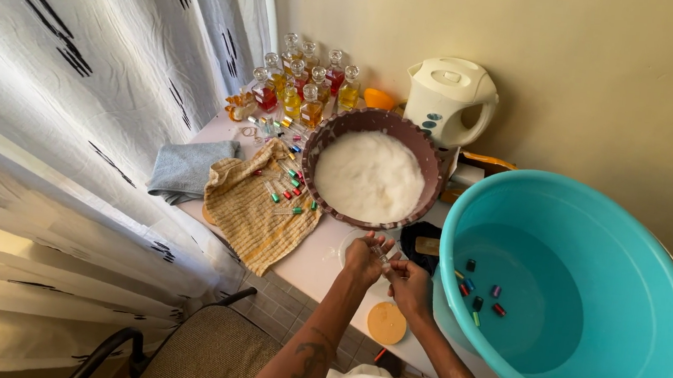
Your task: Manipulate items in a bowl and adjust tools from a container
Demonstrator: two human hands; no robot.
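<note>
White worktop [319,271] by the curtain: both hands, left [364,260] and right [409,287], grip clamped on a vial [383,261]; best kept steady, bucket [671,333] at three o'clock.

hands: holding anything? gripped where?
Both hands share one small clear vial: the left hand has its upper end, the right hand its lower end. Which fingers pinch it is too small to tell.

A smooth turquoise plastic bucket [583,298] with a thin metal handle stands beside a glossy cream plastic kettle [448,99]. Clear glass bottles [306,86] gleam behind a woven yellow checked cloth [255,205] and a soft grey towel [187,169], both matt.
</note>
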